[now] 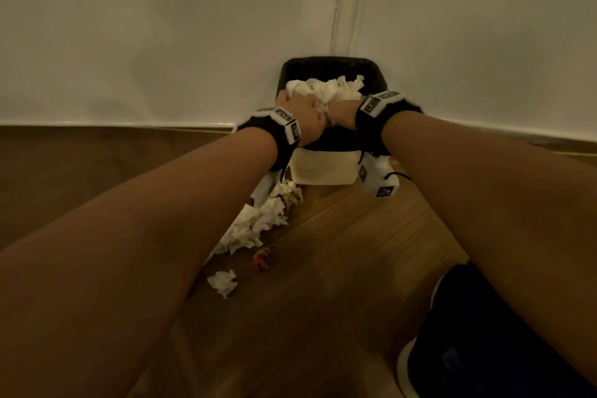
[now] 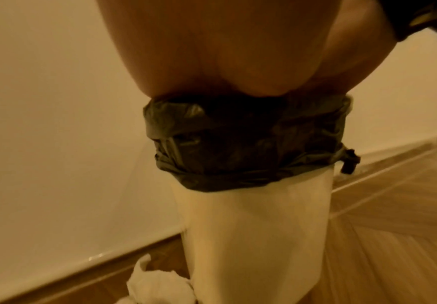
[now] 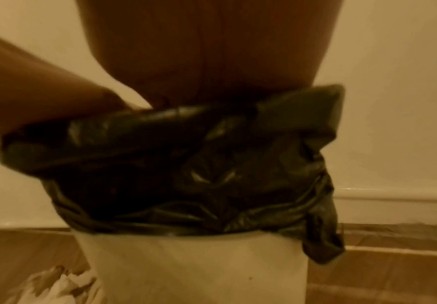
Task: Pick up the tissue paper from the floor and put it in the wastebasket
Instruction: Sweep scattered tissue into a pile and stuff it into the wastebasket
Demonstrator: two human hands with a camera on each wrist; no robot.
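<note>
Tissue paper (image 1: 326,90) is heaped in the wastebasket (image 1: 323,168), which has a black liner (image 2: 248,144). Left hand (image 1: 298,113) and right hand (image 1: 342,113) both press into the heap, fingers buried; curl cannot be told. More tissue (image 1: 255,223) lies on the floor (image 1: 323,268) beside the basket.

The wastebasket (image 1: 323,168) is cream-white, lined with a glossy black bin bag (image 3: 186,164) folded over its rim. The tissue paper (image 1: 326,90) heaped inside is white, as are the crumpled tissues (image 1: 255,223) on the floor. A small wrapper (image 1: 262,260) shows red and yellow. The floor (image 1: 323,300) is brown wood plank; the wall (image 1: 161,26) is plain off-white. The wristbands (image 1: 284,126) are black with white, black-patterned marker tiles.
</note>
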